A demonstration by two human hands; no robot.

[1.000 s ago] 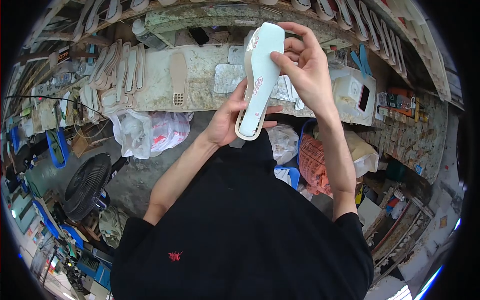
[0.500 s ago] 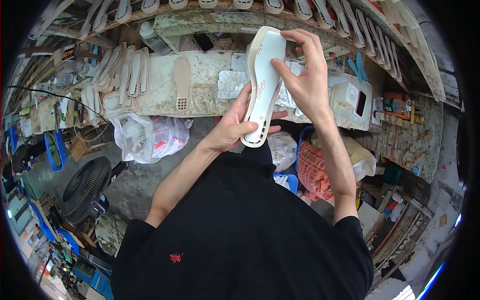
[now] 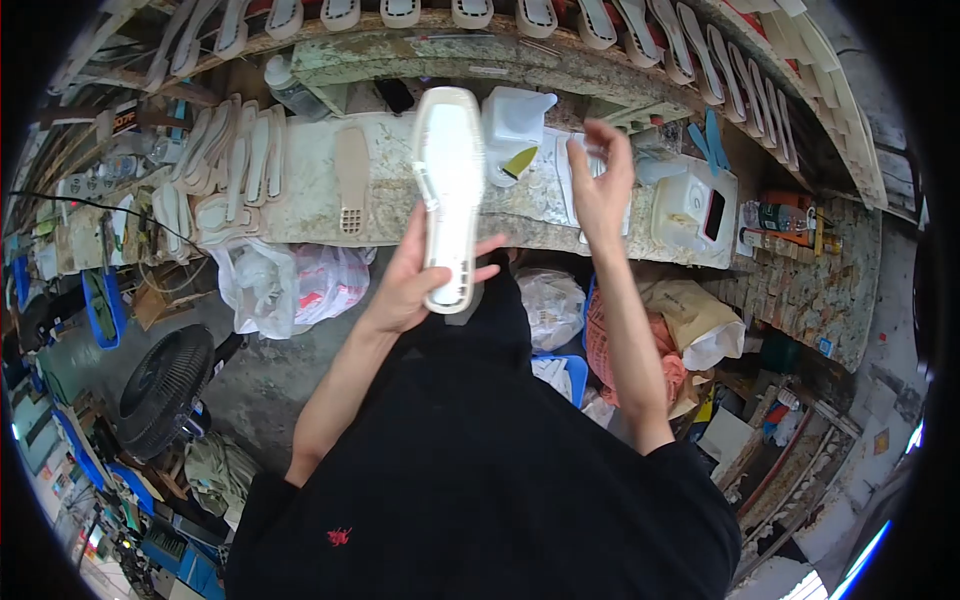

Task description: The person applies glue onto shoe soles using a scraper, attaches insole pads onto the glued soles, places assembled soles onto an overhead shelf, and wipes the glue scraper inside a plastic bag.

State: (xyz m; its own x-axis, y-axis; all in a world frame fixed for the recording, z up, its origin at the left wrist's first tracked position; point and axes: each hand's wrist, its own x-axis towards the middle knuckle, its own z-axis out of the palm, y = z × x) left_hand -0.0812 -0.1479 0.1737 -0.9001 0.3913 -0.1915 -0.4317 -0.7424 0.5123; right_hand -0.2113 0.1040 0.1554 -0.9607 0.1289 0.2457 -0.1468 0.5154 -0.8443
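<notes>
A cream shoe sole (image 3: 423, 150) stands lengthwise over the bench's front edge, with a bright white liner lying in it. My left hand (image 3: 405, 285) is closed around its lower end, thumb on top and fingers behind. Off to the right, my right hand (image 3: 603, 195) holds nothing; its fingers are apart and slightly blurred. Beneath that hand lie flat white pieces (image 3: 565, 170), partly hidden. Between the hands, a whitish plastic jug (image 3: 513, 115) sits on the bench with a yellow-green blade-shaped piece (image 3: 520, 162) beside it.
Another beige sole (image 3: 351, 180) lies on the bench (image 3: 310, 190), left of a pile of soles (image 3: 240, 150). A white container (image 3: 692, 200) and blue-handled tool (image 3: 713, 140) are at right. Several soles line the curved rack (image 3: 400, 12). Plastic bags (image 3: 330, 280) hang in front; a fan (image 3: 165, 385) stands left.
My right hand has let go of the sole and moved away from it. My left hand has carried the sole left and turned it more upright, uncovering the jug.
</notes>
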